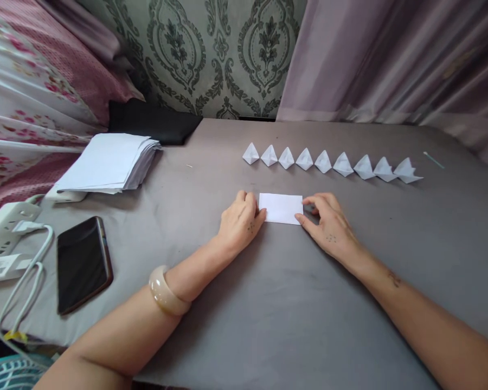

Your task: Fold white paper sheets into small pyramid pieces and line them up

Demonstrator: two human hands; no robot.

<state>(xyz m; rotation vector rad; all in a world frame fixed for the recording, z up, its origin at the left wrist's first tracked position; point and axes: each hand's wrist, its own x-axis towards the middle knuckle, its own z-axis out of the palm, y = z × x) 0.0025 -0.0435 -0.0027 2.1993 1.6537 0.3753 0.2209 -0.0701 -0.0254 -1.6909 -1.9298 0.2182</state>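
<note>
A small white rectangle of folded paper point(282, 209) lies between my hands on the grey tablecloth. My left hand point(241, 219) has its fingers curled and its thumb on the paper's left edge. My right hand point(328, 223) takes the right edge, thumb at the near corner and index finger at the far side. Beyond the paper, several white folded paper boats point(324, 161) stand in a row that runs off to the right.
A stack of white paper sheets point(106, 157) lies at the left, with a black cloth or bag point(154, 124) behind it. Nearer are a phone point(83, 265), a power strip point(8, 227) and a white cable point(40, 260). A cotton swab-like stick point(434, 160) lies far right.
</note>
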